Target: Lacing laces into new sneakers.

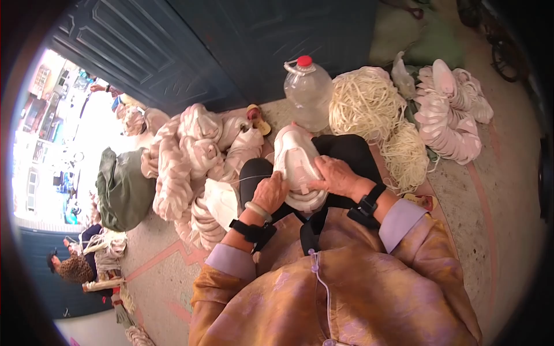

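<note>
Across my lap lies a white shoe upper [297, 153], its rounded toe pointing away from me. My left hand [271, 193] is closed on its left edge, the fingers pinched together. A thin pale thread runs leftward from near that hand. On the opposite side my right hand [339, 176] grips the edge, thumb and fingers pressed to the material. Whether either hand also holds a small tool is too fine to make out. Just left of my knee, a loose white upper [222, 202] rests against a heap of similar pale uppers [193, 153].
A clear plastic jug [309, 95] with a red cap stands beyond my knees. Right of it are piles of cream laces [367, 104] and stacked pale uppers [447, 115]. A green sack [124, 187] sits left; another person [83, 259] sits further off. Dark doors [231, 46] rise behind.
</note>
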Action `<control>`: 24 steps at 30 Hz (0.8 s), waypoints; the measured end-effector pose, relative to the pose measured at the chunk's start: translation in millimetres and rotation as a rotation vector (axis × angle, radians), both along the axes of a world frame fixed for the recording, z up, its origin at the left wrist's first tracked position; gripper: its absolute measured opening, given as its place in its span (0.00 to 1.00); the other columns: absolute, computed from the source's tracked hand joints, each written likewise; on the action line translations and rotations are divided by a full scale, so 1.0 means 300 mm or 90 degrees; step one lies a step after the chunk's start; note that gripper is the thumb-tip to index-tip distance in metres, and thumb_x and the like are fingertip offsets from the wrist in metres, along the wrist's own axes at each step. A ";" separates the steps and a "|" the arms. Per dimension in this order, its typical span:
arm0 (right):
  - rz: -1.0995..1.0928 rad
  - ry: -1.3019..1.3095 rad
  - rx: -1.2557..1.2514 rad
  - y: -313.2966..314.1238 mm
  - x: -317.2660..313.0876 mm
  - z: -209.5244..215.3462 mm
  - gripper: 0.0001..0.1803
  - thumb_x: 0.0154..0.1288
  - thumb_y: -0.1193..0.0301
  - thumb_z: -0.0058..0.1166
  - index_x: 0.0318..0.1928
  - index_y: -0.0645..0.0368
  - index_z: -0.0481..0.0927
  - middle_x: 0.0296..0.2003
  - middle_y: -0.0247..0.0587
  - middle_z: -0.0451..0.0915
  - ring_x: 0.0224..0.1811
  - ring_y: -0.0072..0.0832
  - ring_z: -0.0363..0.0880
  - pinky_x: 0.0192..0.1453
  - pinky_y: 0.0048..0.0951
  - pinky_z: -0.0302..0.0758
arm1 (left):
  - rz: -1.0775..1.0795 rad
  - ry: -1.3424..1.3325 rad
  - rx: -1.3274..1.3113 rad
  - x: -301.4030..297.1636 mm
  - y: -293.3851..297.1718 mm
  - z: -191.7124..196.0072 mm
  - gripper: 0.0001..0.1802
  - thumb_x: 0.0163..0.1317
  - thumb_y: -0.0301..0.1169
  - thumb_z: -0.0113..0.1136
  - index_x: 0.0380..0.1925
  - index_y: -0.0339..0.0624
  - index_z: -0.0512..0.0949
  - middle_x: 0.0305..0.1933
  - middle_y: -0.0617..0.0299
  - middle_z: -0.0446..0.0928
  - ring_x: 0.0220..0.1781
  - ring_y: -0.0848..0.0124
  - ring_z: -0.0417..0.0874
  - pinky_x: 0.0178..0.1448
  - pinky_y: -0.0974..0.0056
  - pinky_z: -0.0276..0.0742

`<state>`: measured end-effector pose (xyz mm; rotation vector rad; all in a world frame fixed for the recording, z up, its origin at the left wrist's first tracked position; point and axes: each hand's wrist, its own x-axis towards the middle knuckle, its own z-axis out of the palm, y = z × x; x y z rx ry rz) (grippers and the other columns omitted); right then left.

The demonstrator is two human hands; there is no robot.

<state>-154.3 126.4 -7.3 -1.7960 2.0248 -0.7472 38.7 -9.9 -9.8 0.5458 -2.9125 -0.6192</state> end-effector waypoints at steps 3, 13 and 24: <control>0.023 0.005 0.037 -0.002 0.012 0.020 0.32 0.50 0.51 0.60 0.40 0.67 0.66 0.39 0.62 0.72 0.43 0.53 0.73 0.48 0.42 0.72 | -0.035 0.004 -0.035 0.000 -0.006 -0.016 0.13 0.57 0.32 0.47 0.30 0.29 0.69 0.20 0.41 0.73 0.25 0.49 0.79 0.30 0.52 0.75; 0.068 0.189 0.147 -0.005 0.058 0.058 0.37 0.45 0.47 0.62 0.42 0.69 0.67 0.39 0.58 0.71 0.47 0.46 0.74 0.60 0.47 0.62 | -0.133 -0.054 -0.135 0.037 0.016 -0.001 0.07 0.50 0.30 0.54 0.21 0.38 0.72 0.31 0.46 0.66 0.25 0.52 0.77 0.27 0.57 0.76; 0.050 0.295 0.078 0.026 0.040 0.055 0.39 0.46 0.47 0.60 0.45 0.71 0.68 0.41 0.56 0.70 0.50 0.44 0.69 0.65 0.59 0.49 | -0.075 -0.065 0.030 -0.001 0.036 0.013 0.06 0.51 0.28 0.53 0.21 0.36 0.74 0.32 0.44 0.66 0.24 0.54 0.79 0.23 0.59 0.76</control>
